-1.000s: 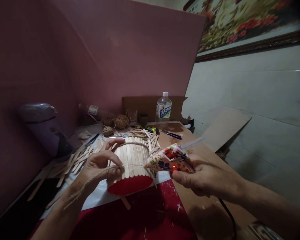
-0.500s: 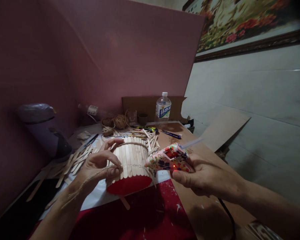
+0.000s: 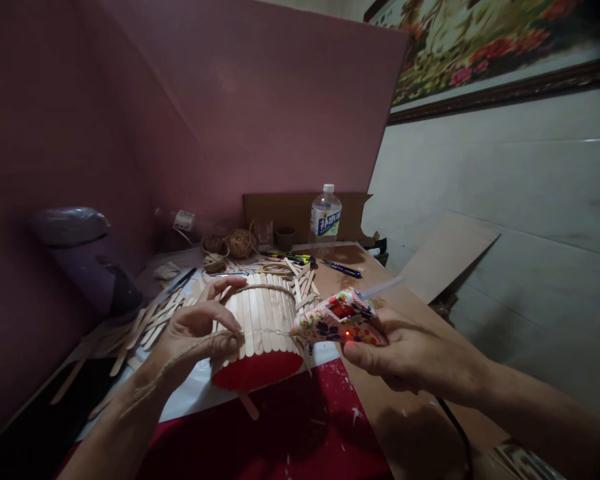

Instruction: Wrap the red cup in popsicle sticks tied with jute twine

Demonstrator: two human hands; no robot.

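Observation:
A round holder of wooden craft sticks (image 3: 260,317) lies tipped over the table, its red base (image 3: 257,371) facing me. One band of twine circles it near the far end. My left hand (image 3: 205,323) steadies its left side and pinches a strand of jute twine (image 3: 180,357) between thumb and forefinger; the loose length trails over my wrist. My right hand (image 3: 405,353) is closed around a flower-patterned hot glue gun (image 3: 337,317) with a glowing red light. Its tip is at the right side of the holder, by the near line of glue; I cannot tell whether it touches.
Loose craft sticks (image 3: 155,320) spread to the left. Balls of twine (image 3: 240,244), a yellow-black cutter (image 3: 293,257), blue-handled snips (image 3: 341,269) and a plastic bottle (image 3: 326,217) stand or lie behind. A purple tumbler (image 3: 87,260) is at far left. The glue gun's cord (image 3: 455,427) hangs right.
Almost nothing differs. The view has shifted very slightly; both hands, the craft-stick holder and the glue gun keep their places relative to each other.

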